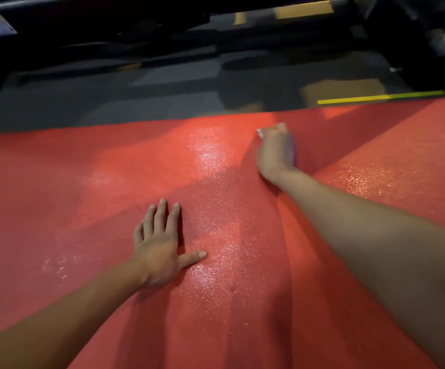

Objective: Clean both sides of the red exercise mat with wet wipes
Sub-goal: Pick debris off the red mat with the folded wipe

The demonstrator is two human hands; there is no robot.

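Observation:
The red exercise mat (82,182) lies flat on the floor and fills the lower two thirds of the view, with wet glistening streaks down its middle. My left hand (160,243) rests flat on the mat with fingers spread. My right hand (276,153) reaches toward the mat's far edge, its fingers curled over a white wet wipe (260,133). Only a small corner of the wipe shows at the fingertips.
Beyond the mat's far edge is a dark grey floor (136,102) with a yellow line (375,98) at the right. Dark gym equipment frames (109,35) stand across the back.

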